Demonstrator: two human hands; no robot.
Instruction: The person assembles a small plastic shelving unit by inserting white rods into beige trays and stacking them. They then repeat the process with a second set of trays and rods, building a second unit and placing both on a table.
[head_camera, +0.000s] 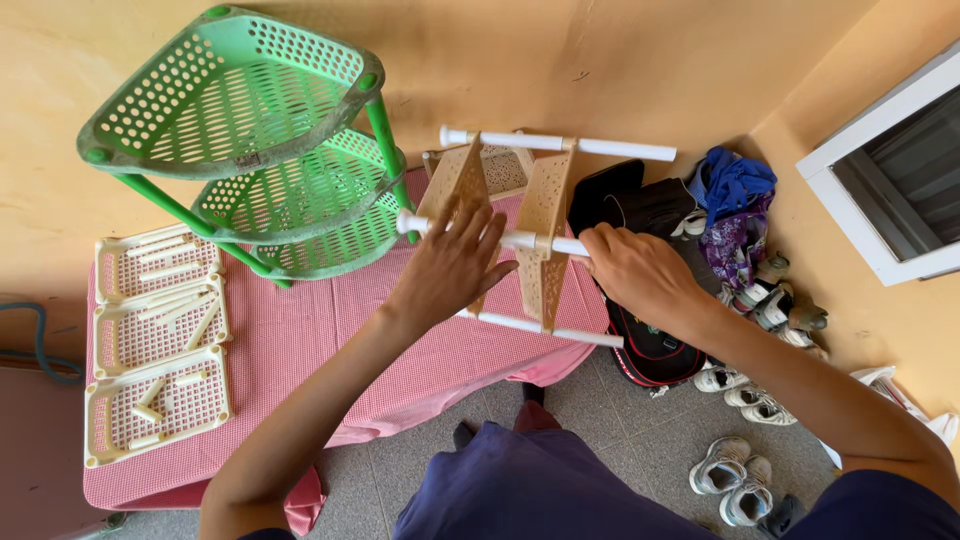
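Note:
A beige plastic rack (545, 215) lies on its side on the pink checked tablecloth (300, 330), its two perforated shelves joined by white tubes. My left hand (450, 265) rests flat with spread fingers against the nearer shelf and the white tube (520, 240). My right hand (635, 270) is closed around the same tube's right end, past the second shelf. Another white tube (560, 143) runs across the rack's top.
A green three-tier corner rack (250, 130) stands tilted at the table's back left. Three beige trays (155, 340) holding loose white tubes lie along the left edge. Bags, clothes and several shoes (745, 385) crowd the floor at right, near a white window frame (880, 170).

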